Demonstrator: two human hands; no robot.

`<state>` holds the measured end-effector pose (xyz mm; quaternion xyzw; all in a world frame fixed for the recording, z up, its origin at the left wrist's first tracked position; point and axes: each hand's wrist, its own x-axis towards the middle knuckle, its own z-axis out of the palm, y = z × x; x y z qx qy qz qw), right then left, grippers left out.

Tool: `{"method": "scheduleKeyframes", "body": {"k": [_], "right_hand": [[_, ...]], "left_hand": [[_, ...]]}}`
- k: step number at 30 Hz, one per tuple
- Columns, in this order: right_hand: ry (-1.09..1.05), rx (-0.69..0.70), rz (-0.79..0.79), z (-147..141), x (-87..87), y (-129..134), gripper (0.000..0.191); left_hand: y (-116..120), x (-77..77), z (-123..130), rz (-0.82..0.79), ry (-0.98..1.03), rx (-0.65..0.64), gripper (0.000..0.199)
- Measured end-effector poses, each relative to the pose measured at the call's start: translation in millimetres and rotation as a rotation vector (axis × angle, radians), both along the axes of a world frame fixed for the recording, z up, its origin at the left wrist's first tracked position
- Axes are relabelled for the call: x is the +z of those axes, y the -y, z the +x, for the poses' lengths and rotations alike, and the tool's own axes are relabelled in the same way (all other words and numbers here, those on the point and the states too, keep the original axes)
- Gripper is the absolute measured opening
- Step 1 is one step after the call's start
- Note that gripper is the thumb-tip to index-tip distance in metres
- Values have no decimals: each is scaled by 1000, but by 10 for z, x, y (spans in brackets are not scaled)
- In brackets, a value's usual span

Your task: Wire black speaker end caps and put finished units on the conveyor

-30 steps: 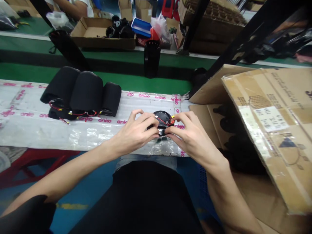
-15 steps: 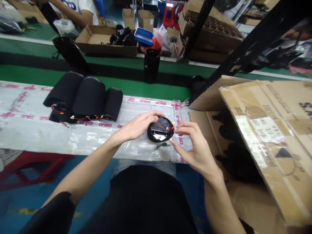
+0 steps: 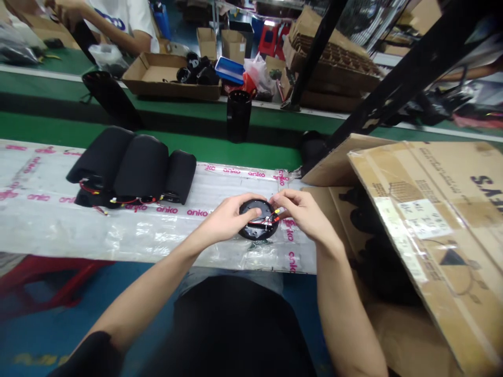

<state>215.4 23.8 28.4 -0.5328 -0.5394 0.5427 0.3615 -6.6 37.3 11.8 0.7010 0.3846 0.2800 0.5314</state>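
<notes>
A green worktop (image 3: 271,151) spans the view, its near edge covered by a white sheet (image 3: 165,235) with pink "anko" lettering. At the right, a large cardboard box (image 3: 456,183) gapes open on dark objects (image 3: 387,262). A cluster of matte black cylinders (image 3: 141,167) lies on the left part of the sheet, while a single black tube (image 3: 239,121) stands upright on the green surface. The left hand (image 3: 230,217) grips a round black part (image 3: 257,231) resting on the sheet in front of the person, thumb across its top. The right hand (image 3: 302,212) is at its right rim, fingers bent beside thin wires (image 3: 269,220) and a small yellow connector (image 3: 277,211); whether it pinches them I cannot tell.
</notes>
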Motion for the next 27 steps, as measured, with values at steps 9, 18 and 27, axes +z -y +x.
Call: {"method": "scheduleKeyframes", "body": {"k": [9,18,27], "right_hand": [[658,379,186,-88,459,-272,13],[877,507,117,-237,670,-445,24],[963,466,216,-267,653,-295,28]], "left_hand": [[45,-10,8,13,-32,66,33],[-316,536,-199,267,-467,-132,44],[-463,826,126,562,-829,-372,20]]}}
